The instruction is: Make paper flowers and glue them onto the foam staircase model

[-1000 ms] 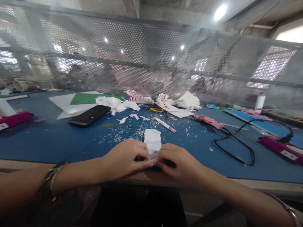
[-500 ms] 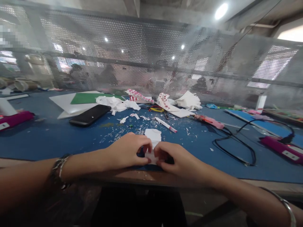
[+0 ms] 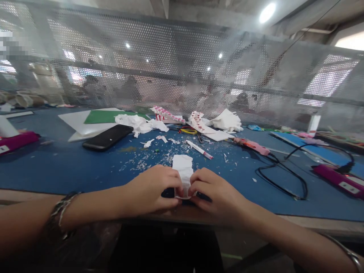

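A creased strip of white paper (image 3: 182,163) lies at the table's front edge, its far end flat on the blue surface. My left hand (image 3: 156,188) pinches the near left edge of the strip between thumb and fingers. Opposite it, my right hand (image 3: 212,191) grips the near right edge, fingertips curled over the paper. The near end looks slightly bent up between the two hands. Beyond the strip lies a white marker pen (image 3: 199,149) with a red end.
A black phone (image 3: 108,137) and crumpled white paper (image 3: 136,124) lie left of centre. Yellow-handled pliers or scissors (image 3: 188,130) sit farther back. To the right, a pink glue gun (image 3: 251,145) trails a black cable (image 3: 280,191) toward a purple power strip (image 3: 338,179). Paper scraps litter the middle.
My hands have come slightly lower and closer to the near corners of the paper strip. More of the strip shows between them. The objects on the table stay put.
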Tool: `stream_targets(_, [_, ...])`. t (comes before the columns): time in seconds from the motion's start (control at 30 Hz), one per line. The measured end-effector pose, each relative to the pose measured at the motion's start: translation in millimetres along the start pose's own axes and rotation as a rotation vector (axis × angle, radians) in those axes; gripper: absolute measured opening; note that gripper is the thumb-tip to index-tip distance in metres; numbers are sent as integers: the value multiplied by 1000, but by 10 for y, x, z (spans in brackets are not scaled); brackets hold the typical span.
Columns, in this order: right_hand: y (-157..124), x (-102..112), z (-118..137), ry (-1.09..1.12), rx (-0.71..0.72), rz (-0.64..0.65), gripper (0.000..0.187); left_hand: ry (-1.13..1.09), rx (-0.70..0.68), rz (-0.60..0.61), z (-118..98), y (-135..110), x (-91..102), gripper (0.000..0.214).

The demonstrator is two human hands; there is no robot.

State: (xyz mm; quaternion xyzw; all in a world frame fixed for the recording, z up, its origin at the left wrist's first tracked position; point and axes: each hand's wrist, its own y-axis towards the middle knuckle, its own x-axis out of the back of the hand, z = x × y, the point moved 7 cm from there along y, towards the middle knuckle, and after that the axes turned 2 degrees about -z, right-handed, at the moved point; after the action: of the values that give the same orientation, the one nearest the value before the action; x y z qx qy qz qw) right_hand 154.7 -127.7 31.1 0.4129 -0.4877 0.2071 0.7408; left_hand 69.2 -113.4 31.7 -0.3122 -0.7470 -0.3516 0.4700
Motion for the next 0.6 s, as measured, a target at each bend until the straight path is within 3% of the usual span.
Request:
stream_targets(0.13, [-23,-32,-12,51,-15,54,12,12,-10,3,-28,-44,-3,7])
stream_targets(0.3, [17,9,-68,205,-124,33,11,23,55,-36,45,-40,-9,22])
stream_targets(0.47, [52,-22,-107,168,-202,64,10,52,193,-36,108,15,-17,15])
stream_targets(0.6, [49,-53,-101,114,-208,54,10,106,194,-4,87,45,-19,9])
